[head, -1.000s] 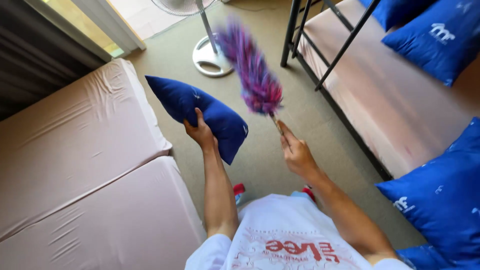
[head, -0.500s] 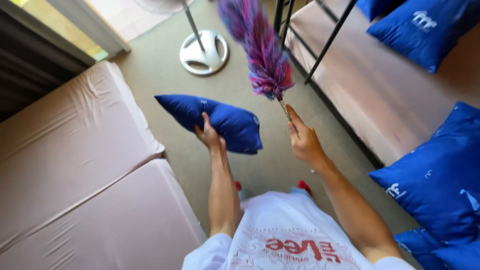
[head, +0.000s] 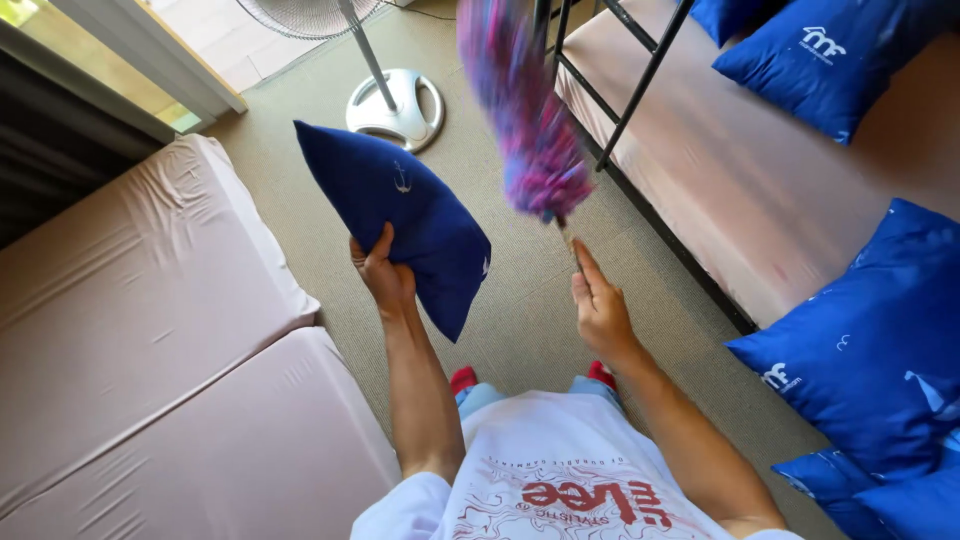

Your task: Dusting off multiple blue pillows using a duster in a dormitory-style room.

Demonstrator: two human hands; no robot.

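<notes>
Fingers of the left hand (head: pixel 385 272) are closed on the lower edge of a dark blue pillow (head: pixel 400 220), thumb laid over its front face, so the pillow stands tilted in the air above the carpeted floor (head: pixel 520 310). A small pale emblem sits near the middle of the pillow, another by its right edge. The right hand (head: pixel 600 310) is wrapped round the thin handle of a pink and purple feather duster (head: pixel 525 120), whose fluffy head is blurred and stands just right of the pillow, not clearly touching it.

To the left lie two pale pink mattresses (head: pixel 160 330), their long edge bordering the strip of bare carpet where the person stands. To the right a black metal bed frame (head: pixel 640 80) edges another pink mattress (head: pixel 760 190), on which more blue pillows (head: pixel 860 350) lie, each with a small white emblem near a corner. A white pedestal fan (head: pixel 395 105) stands on the carpet beyond the held pillow. The open floor runs as a narrow lane between the two beds.
</notes>
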